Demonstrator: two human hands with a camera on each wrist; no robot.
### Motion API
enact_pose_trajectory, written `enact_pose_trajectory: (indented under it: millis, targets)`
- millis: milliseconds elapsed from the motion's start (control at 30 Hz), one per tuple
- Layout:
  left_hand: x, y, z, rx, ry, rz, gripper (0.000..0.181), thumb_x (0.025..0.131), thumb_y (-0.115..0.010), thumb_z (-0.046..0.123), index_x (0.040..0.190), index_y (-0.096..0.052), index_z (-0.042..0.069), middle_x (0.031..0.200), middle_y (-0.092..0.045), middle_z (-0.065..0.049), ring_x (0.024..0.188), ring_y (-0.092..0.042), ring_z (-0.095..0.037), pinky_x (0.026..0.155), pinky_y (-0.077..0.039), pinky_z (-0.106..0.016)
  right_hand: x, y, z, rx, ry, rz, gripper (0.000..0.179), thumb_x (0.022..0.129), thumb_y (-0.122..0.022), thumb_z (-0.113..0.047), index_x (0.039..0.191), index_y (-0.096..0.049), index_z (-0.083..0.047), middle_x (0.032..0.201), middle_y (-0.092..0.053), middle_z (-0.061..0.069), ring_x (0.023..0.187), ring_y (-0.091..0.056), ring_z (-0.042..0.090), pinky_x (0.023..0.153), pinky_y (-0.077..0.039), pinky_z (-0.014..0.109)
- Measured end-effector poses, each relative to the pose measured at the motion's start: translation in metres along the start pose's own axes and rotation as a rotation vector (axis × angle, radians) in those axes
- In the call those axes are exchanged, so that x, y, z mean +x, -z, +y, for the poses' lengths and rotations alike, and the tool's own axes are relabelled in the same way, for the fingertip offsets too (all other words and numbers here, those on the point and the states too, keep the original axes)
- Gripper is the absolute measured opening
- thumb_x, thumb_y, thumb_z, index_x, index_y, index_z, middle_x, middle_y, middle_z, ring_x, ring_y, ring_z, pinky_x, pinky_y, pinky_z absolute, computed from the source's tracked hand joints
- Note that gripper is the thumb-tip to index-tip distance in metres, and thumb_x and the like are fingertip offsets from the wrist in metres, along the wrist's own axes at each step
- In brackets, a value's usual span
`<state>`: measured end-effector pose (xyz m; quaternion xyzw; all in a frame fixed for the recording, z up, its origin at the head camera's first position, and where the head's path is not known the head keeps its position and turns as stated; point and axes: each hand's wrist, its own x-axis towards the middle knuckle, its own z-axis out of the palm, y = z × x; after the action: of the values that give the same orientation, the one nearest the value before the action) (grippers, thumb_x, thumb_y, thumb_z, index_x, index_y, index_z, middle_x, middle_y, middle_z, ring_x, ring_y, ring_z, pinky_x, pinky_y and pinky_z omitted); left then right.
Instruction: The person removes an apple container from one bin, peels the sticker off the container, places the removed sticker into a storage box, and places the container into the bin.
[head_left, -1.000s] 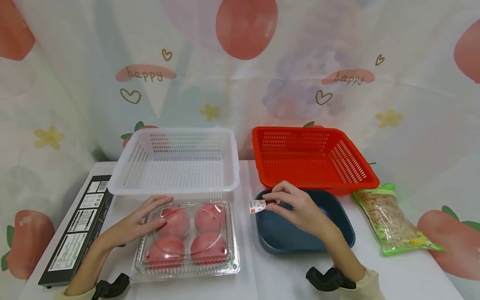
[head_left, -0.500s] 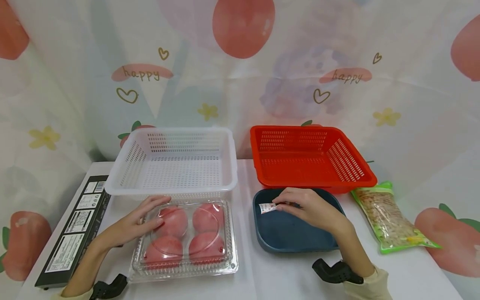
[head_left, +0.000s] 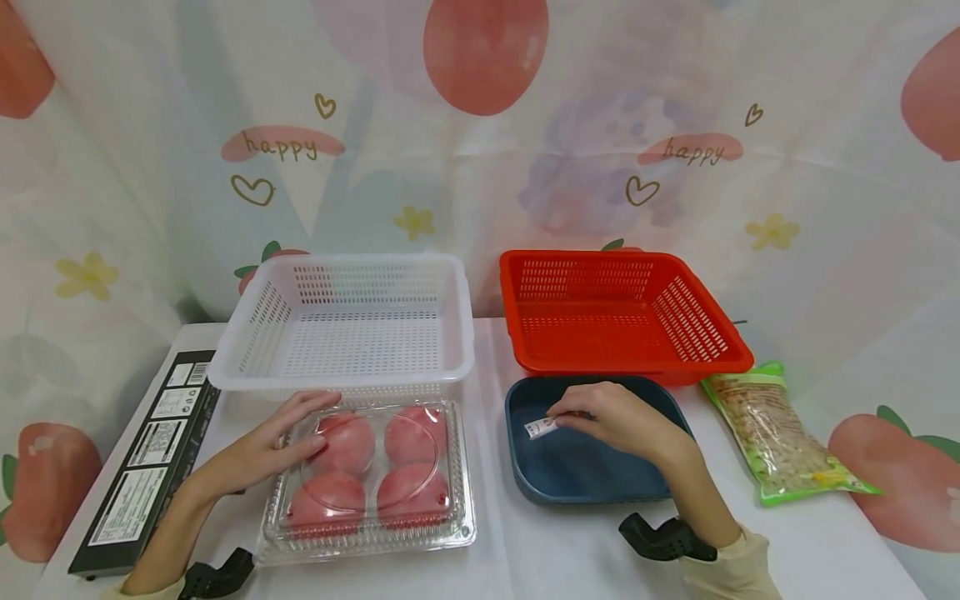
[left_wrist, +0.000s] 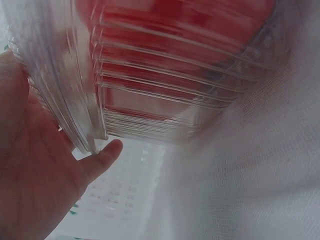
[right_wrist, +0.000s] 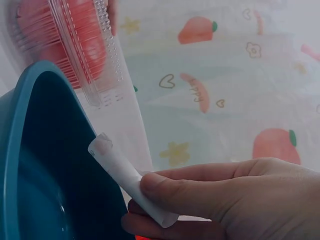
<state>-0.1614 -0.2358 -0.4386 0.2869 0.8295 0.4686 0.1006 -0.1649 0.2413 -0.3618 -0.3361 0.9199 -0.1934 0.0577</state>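
Note:
My left hand grips the far left corner of a clear plastic fruit box. Its thumb lies on the lid, and a finger curls under the rim in the left wrist view. Several round pink-red fruits, like peaches, are inside, under the lid. Over the dark blue basin, my right hand pinches a small white printed label between thumb and fingers. The right wrist view shows that label curled into a roll, its near end pressed under the thumb.
Behind the fruit box stands a white perforated basket; a red one stands behind the basin. At the right lies a green-edged plastic bag of pale brown food. A long black box with white labels lies along the left edge.
My right hand has moved a little right and down with the label, from the basin's left rim to over its inside. The left hand stays on the fruit box.

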Motion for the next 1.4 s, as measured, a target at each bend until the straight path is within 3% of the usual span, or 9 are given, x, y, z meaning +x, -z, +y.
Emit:
enact_pose_trajectory:
  millis: [567,867,1400]
  targets:
    - [-0.001,-0.001,0.000,-0.003,0.000,0.000,0.055,0.098,-0.055,0.012,0.149,-0.037,0.023,0.146,-0.034,0.002,0.130,-0.033,0.006,0.101,-0.035,-0.014,-0.001,-0.004,0.011,-0.033,-0.085,-0.056,0.022,0.087,-0.071,-0.011,0.108,-0.072,-0.007,0.098,-0.071,0.000,0.084,-0.063,0.009,0.080,-0.058,0.032]
    - [0.000,0.001,0.002,0.001,0.008,0.001,0.055,0.098,-0.054,0.011,0.149,-0.036,0.015,0.147,-0.034,0.001,0.129,-0.035,0.004,0.100,-0.038,-0.017,0.006,-0.013,0.009,-0.033,-0.088,-0.099,0.023,0.086,-0.071,-0.011,0.108,-0.073,-0.004,0.092,-0.068,0.001,0.077,-0.056,0.005,0.072,-0.054,0.017]
    - [0.000,0.000,0.001,-0.004,0.014,-0.001,0.055,0.098,-0.054,0.011,0.149,-0.036,0.016,0.147,-0.034,0.001,0.128,-0.036,0.003,0.099,-0.039,-0.017,0.012,-0.026,0.004,-0.088,-0.115,-0.139,0.018,0.084,-0.072,-0.006,0.102,-0.075,-0.003,0.084,-0.061,0.001,0.071,-0.049,0.007,0.064,-0.048,0.016]
